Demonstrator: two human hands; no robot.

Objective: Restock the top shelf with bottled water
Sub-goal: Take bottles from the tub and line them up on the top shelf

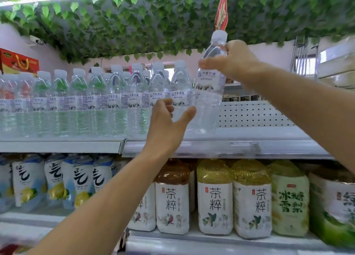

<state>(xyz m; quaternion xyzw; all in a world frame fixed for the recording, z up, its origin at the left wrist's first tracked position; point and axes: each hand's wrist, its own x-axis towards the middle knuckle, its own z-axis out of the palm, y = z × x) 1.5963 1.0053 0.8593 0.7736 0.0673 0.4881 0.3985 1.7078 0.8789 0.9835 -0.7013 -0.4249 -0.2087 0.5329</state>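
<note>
I see the right hand (235, 59) gripping the water bottle (208, 87) at its shoulder; left hand (166, 124) loose, uncurled at 7 o'clock — bare top shelf (259, 137) at 3 o'clock.

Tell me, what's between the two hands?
The head view shows the water bottle there. The right hand grips its shoulder near the cap, and the left hand reaches toward its lower part.

A clear water bottle (208, 85) with a white cap and pale label stands upright at the right end of the bottle row (92, 99) on the top shelf (221, 145), its base at the shelf surface.
</note>
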